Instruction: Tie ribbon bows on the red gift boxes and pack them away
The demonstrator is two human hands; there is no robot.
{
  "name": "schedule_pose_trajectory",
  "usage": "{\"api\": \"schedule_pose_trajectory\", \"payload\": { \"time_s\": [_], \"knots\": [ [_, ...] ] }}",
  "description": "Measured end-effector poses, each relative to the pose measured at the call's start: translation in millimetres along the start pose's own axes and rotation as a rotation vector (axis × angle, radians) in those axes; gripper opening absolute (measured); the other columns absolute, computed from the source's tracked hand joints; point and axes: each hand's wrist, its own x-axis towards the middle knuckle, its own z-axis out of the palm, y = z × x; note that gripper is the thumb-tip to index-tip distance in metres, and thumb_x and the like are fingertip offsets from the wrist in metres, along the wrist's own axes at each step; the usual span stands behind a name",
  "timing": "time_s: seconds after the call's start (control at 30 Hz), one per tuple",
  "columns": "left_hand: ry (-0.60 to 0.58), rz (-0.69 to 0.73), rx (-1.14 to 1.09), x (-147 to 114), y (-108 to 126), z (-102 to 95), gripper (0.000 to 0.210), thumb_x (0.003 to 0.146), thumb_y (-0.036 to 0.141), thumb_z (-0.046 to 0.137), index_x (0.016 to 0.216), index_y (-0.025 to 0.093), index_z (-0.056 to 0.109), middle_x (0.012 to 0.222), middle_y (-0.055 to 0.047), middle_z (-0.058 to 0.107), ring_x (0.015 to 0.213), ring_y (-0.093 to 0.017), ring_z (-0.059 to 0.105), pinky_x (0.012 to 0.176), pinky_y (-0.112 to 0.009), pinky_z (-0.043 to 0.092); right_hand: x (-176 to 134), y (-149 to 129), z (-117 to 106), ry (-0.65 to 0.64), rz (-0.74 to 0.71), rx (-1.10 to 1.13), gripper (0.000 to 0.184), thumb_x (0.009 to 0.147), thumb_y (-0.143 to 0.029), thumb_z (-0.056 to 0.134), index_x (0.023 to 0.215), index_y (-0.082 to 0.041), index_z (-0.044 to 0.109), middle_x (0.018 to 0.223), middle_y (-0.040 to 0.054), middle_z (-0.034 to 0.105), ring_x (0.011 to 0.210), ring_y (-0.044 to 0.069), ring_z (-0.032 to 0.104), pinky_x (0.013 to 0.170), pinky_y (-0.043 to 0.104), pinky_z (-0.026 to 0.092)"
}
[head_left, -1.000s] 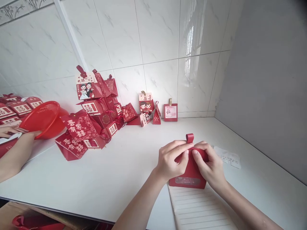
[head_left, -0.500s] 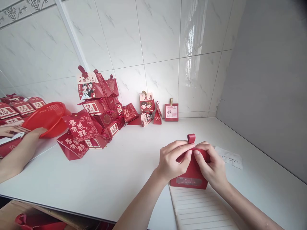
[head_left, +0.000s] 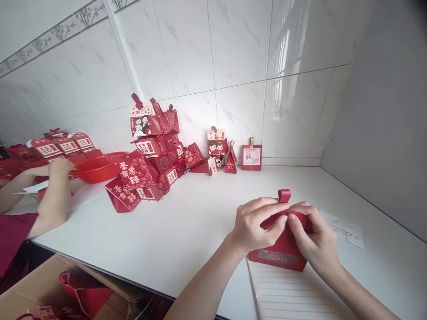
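A red gift box point(head_left: 283, 249) with a clear window low on its front stands at the far end of a lined notebook point(head_left: 283, 289). A red ribbon loop point(head_left: 284, 195) sticks up from its top. My left hand point(head_left: 262, 222) pinches the top edge on the left, thumb in front and fingers behind. Close beside it, my right hand point(head_left: 315, 233) grips the same edge on the right with its thumb pressed to the front. Both hands hide much of the box's upper part.
Red gift boxes point(head_left: 142, 173) are piled left of centre, and several small ones stand by the tiled wall. A co-worker's hands point(head_left: 62, 166) are near a red plastic basket point(head_left: 96, 169). A paper slip point(head_left: 343, 229) lies right; a cardboard box point(head_left: 115, 306) sits below the table.
The view has swung left, so the scene sits further right. My hands keep their pinch on the box top. The co-worker's hands have shifted beside the basket, and more of their sleeve shows.
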Motion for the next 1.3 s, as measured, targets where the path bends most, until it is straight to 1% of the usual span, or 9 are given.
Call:
{"api": "schedule_pose_trajectory", "payload": {
  "time_s": [0.17, 0.33, 0.73, 0.87, 0.97, 1.13, 1.2, 1.3],
  "knots": [
    [0.018, -0.004, -0.01, -0.4, 1.1, 1.2, 0.018, 0.081, 0.011, 0.055, 0.094, 0.015, 0.066, 0.086, -0.003, 0.07, 0.072, -0.011, 0.066, 0.067, -0.019, 0.057, 0.1, 1.3, -1.6, 0.002, 0.018, -0.041, 0.008, 0.086, -0.024, 0.05, 0.079, -0.023, 0.054, 0.071, -0.0005, 0.061, 0.059, 0.014, 0.057, 0.053, 0.025, 0.044],
    [0.01, -0.012, -0.005, -0.6, 2.2, 1.4, 0.021, 0.081, 0.008, 0.051, 0.094, 0.013, 0.066, 0.086, -0.004, 0.071, 0.073, -0.01, 0.066, 0.067, -0.019, 0.057, 0.2, 2.2, -1.8, 0.009, 0.018, -0.082, 0.009, 0.085, -0.026, 0.051, 0.078, -0.023, 0.054, 0.071, -0.0007, 0.062, 0.059, 0.014, 0.056, 0.052, 0.024, 0.044],
    [0.013, -0.014, -0.029, -0.2, 1.9, 1.4, 0.023, 0.081, 0.008, 0.05, 0.095, 0.014, 0.066, 0.085, -0.004, 0.071, 0.071, -0.01, 0.065, 0.065, -0.019, 0.057, -0.1, 2.7, -1.7, 0.007, 0.016, -0.074, 0.009, 0.086, -0.027, 0.05, 0.079, -0.024, 0.054, 0.072, -0.0009, 0.061, 0.059, 0.014, 0.056, 0.052, 0.024, 0.044],
    [0.013, -0.002, -0.041, -0.3, 1.4, 2.0, 0.02, 0.081, 0.008, 0.051, 0.094, 0.012, 0.066, 0.084, -0.005, 0.07, 0.073, -0.011, 0.066, 0.068, -0.02, 0.057, -0.6, 4.0, -1.1, 0.008, 0.011, -0.056, 0.008, 0.086, -0.026, 0.05, 0.079, -0.024, 0.054, 0.072, -0.0007, 0.061, 0.06, 0.014, 0.056, 0.052, 0.024, 0.044],
    [0.004, -0.017, -0.043, -1.1, 1.3, 1.7, 0.023, 0.081, 0.007, 0.048, 0.095, 0.013, 0.066, 0.085, -0.005, 0.07, 0.072, -0.011, 0.065, 0.067, -0.02, 0.057, -0.9, 4.9, -1.6, 0.002, 0.02, -0.059, 0.008, 0.086, -0.026, 0.05, 0.079, -0.023, 0.053, 0.073, -0.0009, 0.06, 0.06, 0.013, 0.056, 0.053, 0.023, 0.045],
    [-0.024, -0.061, -0.1, -2.1, 1.7, -0.7, 0.026, 0.08, 0.017, 0.045, 0.096, 0.012, 0.065, 0.087, -0.007, 0.07, 0.077, -0.014, 0.066, 0.067, -0.024, 0.058, 0.2, 4.2, -2.0, 0.007, 0.038, -0.068, 0.011, 0.085, -0.029, 0.051, 0.077, -0.023, 0.053, 0.071, -0.0008, 0.061, 0.059, 0.013, 0.056, 0.052, 0.023, 0.045],
    [-0.019, -0.077, -0.09, -2.2, 1.4, -0.4, 0.026, 0.08, 0.018, 0.045, 0.096, 0.014, 0.065, 0.087, -0.006, 0.07, 0.077, -0.014, 0.066, 0.068, -0.025, 0.058, 1.4, 3.0, -1.5, 0.004, 0.066, -0.082, 0.012, 0.085, -0.031, 0.05, 0.076, -0.023, 0.054, 0.07, -0.0004, 0.062, 0.057, 0.014, 0.056, 0.051, 0.024, 0.045],
    [0.007, -0.076, -0.051, -2.6, -0.1, 1.9, 0.019, 0.083, 0.022, 0.05, 0.095, 0.016, 0.065, 0.085, -0.004, 0.07, 0.074, -0.012, 0.066, 0.067, -0.023, 0.058, 3.1, 1.3, -0.1, 0.003, 0.11, -0.085, 0.016, 0.084, -0.035, 0.05, 0.074, -0.023, 0.055, 0.069, 0.0002, 0.062, 0.056, 0.015, 0.057, 0.051, 0.025, 0.046]
  ]
}}
